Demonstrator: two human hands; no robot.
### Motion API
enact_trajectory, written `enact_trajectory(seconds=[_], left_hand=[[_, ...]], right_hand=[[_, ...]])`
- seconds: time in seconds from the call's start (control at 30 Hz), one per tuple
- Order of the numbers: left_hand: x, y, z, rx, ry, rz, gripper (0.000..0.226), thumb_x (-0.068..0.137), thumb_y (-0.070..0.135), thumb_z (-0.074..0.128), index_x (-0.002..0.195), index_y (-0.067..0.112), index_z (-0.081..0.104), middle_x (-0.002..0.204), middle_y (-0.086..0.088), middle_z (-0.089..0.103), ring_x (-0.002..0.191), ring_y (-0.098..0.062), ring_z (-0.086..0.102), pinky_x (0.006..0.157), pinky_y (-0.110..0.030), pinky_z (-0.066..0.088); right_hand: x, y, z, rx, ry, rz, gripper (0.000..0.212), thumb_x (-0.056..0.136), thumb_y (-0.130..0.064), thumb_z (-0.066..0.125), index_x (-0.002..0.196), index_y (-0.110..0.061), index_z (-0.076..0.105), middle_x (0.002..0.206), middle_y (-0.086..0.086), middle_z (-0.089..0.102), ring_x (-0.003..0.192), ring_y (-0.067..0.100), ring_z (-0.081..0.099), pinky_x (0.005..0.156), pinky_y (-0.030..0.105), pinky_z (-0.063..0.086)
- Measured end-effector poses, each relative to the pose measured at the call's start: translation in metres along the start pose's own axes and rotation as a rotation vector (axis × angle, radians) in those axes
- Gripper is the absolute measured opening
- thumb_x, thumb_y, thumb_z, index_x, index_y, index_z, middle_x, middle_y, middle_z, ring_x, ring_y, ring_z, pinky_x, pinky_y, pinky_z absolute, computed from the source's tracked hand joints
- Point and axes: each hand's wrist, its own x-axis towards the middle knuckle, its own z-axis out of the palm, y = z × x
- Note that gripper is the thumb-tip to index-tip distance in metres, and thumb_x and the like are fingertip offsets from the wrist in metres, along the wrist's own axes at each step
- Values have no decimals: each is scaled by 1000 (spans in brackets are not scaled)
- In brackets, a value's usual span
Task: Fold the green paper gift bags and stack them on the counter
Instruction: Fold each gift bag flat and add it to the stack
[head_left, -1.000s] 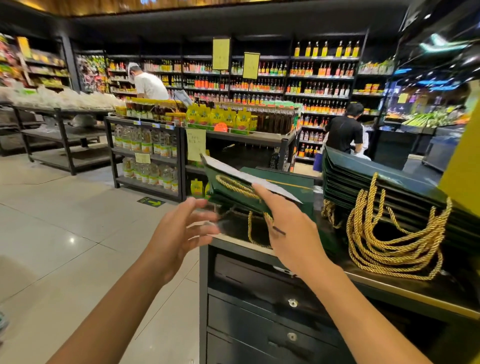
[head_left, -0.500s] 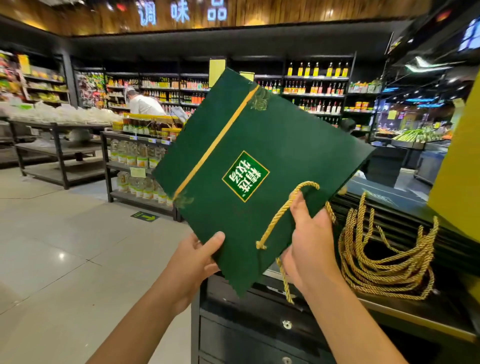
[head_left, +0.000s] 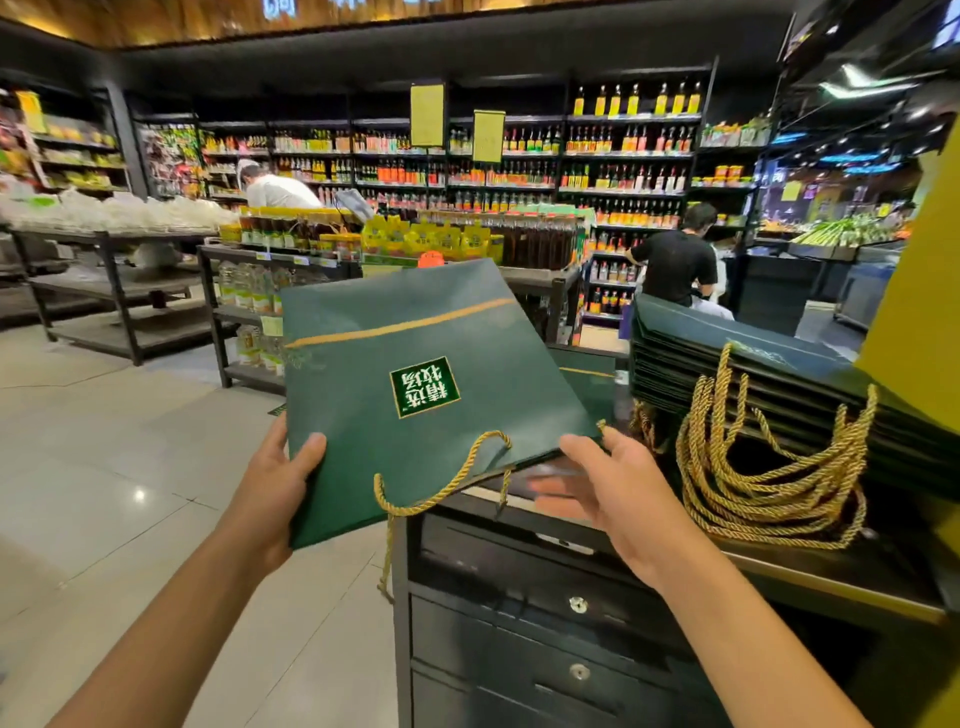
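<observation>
Left hand (head_left: 270, 483): fingers hidden behind held bag (head_left: 415, 374), thumb only shows. Right hand (head_left: 613, 483) fingers (head_left: 550, 491) below bag's near edge blurred. Bag stack (head_left: 727, 338) right of bag: cut by frame edge
</observation>
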Motion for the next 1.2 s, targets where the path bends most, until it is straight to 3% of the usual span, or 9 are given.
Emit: enact_trajectory(seconds=[0.17, 0.27, 0.37, 0.5, 0.6, 0.7, 0.93, 1.03, 1.2], left_hand=[[3, -11, -2, 104, 9, -70, 34, 107, 15, 49, 137, 29, 51, 114, -4, 71, 86, -23, 73, 60, -34, 63], [8, -16, 1, 161, 12, -93, 34, 106, 16, 51, 137, 30, 51, 118, -5, 69, 92, -25, 72, 67, -37, 62], [13, -18, 4, 225, 2, -115, 37, 106, 20, 52, 141, 30, 49, 121, -6, 69, 96, -27, 71, 70, -38, 60], [21, -17, 10, 302, 19, -85, 39, 105, 20, 54, 142, 28, 50, 116, -8, 71, 98, -30, 72, 79, -44, 60], [24, -19, 20, 396, 40, -14, 32, 104, 17, 56, 136, 20, 56, 112, -8, 71, 97, -28, 71, 82, -45, 60], [28, -22, 26, 568, 61, 76, 33, 102, 19, 58, 134, 13, 57, 119, -10, 69, 103, -28, 69, 86, -45, 59], [25, -12, 37, 1289, 163, 493, 39, 96, 22, 61, 135, 17, 62, 139, -12, 55, 127, -34, 49, 103, -50, 41], [8, 2, 64, 1197, -109, 660, 30, 100, 20, 58, 128, 16, 67, 126, -5, 65, 116, -22, 60, 99, -40, 47], [-9, 4, 117, 1214, -608, 618, 29, 101, 34, 58, 125, 23, 69, 118, 8, 71, 104, -2, 61, 86, -15, 45]], right_hand=[[4, 12, -20, -671, 145, -60, 40, 99, -40, 58, 77, -8, 65, 64, 11, 73, 49, 25, 68, 45, 28, 52], [12, 20, -33, -1092, 243, -210, 61, 94, -57, 58, 58, -8, 59, 50, 4, 65, 54, 24, 66, 61, 35, 57], [19, 24, -37, -1323, 330, -295, 51, 93, -58, 59, 63, -17, 58, 62, 1, 63, 73, 25, 62, 67, 41, 57], [33, 27, -36, -1323, 245, -506, 27, 95, -48, 62, 82, -25, 57, 79, -7, 60, 79, 20, 59, 69, 38, 53], [51, 32, -35, -1282, -39, -544, 27, 103, -35, 54, 125, -23, 63, 123, -3, 62, 120, 19, 54, 101, 41, 46], [60, 38, -34, -1305, -228, -416, 44, 110, -30, 36, 153, -23, 42, 162, 0, 35, 153, 18, 22, 125, 37, 15], [61, 42, -35, -1317, -246, -364, 45, 112, -28, 27, 155, -23, 38, 166, 2, 27, 155, 16, 15, 124, 32, 8], [61, 43, -36, -1300, -240, -368, 45, 112, -28, 27, 155, -23, 38, 166, 2, 27, 155, 16, 16, 125, 32, 8], [62, 44, -36, -1271, -235, -365, 45, 111, -28, 28, 154, -23, 40, 165, 2, 29, 155, 16, 17, 125, 33, 9]])
